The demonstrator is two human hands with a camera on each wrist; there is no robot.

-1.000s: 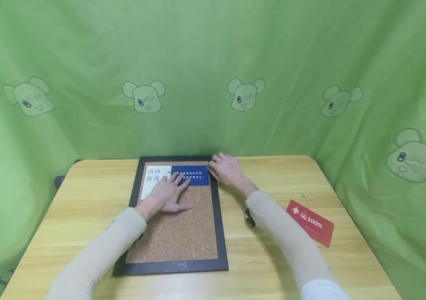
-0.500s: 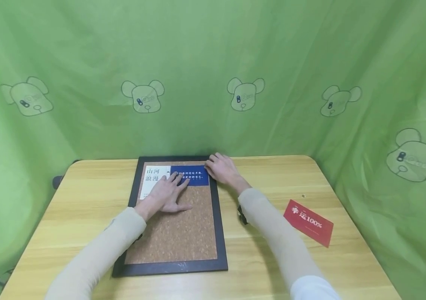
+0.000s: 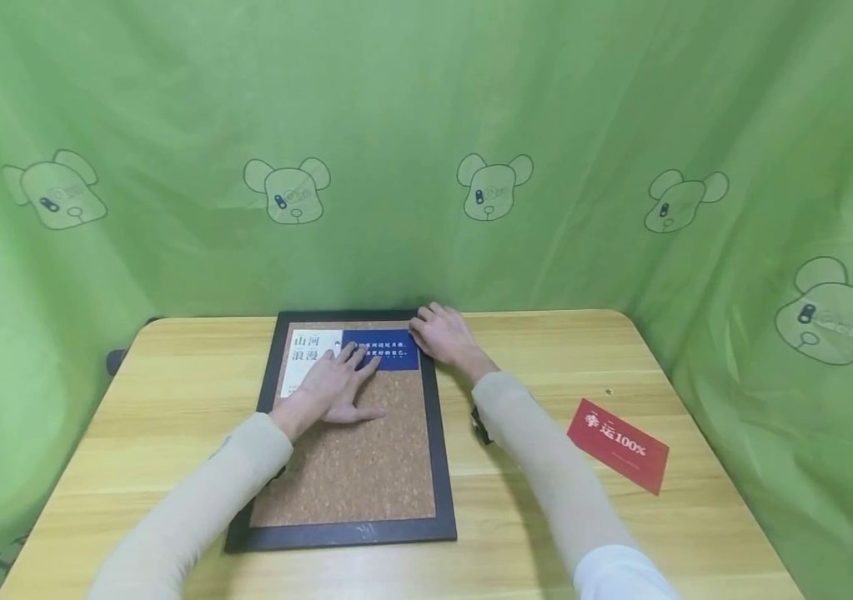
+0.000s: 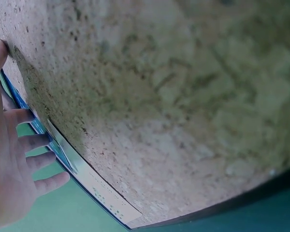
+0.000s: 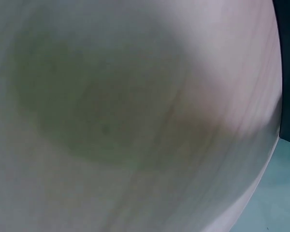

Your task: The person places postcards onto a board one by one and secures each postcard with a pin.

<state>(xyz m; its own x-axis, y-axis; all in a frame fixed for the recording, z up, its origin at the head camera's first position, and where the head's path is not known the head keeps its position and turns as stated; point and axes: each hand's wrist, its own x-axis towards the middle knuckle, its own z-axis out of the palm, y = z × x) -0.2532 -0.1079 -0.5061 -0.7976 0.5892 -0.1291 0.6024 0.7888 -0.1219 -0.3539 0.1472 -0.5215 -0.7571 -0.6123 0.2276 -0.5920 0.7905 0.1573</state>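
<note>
A cork board with a black frame lies on the table. At its far end, a white card with dark lettering sits beside a blue card with white lettering. A tiny pin-like spot shows where the cards meet. My left hand rests on the cards and cork with its fingers spread; the left wrist view shows the fingers over the cards' edge. My right hand is at the blue card's far right corner, over the frame, fingers bent. What its fingertips touch is hidden, and the right wrist view barely shows them.
A red card with white lettering lies on the wooden table, right of the board. Beyond it is a tiny shiny object. Green curtains hang behind and at both sides.
My right hand has shifted slightly left, further onto the board's far right corner, with its forearm following. The left hand and the cards stay in place.
</note>
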